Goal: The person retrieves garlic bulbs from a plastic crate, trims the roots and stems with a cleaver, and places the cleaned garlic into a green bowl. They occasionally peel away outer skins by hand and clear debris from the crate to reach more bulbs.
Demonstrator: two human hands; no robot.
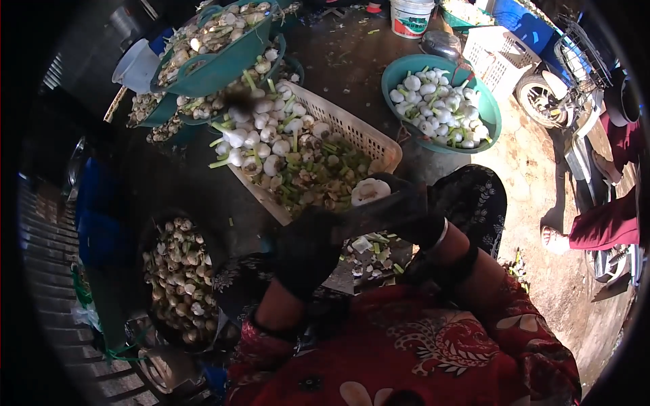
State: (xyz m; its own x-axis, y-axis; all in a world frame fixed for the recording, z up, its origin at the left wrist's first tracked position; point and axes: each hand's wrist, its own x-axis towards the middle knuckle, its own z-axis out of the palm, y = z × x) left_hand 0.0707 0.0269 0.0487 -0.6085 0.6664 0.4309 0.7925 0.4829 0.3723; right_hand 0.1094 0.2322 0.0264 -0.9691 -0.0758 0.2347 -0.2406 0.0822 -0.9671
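Garlic (271, 145) is crowding the 10 o'clock side of a pale slatted crate (355, 128), while stalks and skins (318, 177) are covering its 5 o'clock side. Near the view's centre, toward 3 o'clock, the dark-gloved right hand (416, 227) is gripping one white bulb (370, 192), which is showing against the crate's near edge. Between 6 and 7 o'clock the dark-gloved left hand (308, 247) is sitting in shadow; I cannot tell whether it is closing on anything. Pale trimmings (371, 256) are lying near 5 o'clock, below the hands. A green basin (391, 71) between 1 and 2 o'clock is holding cleaner white bulbs (443, 105). Heaped green tubs (223, 59) are standing at 11 o'clock, and browner bulbs (179, 277) are filling a dark container at 8 o'clock. At 3 o'clock, another person's maroon trouser leg (606, 223) is showing.
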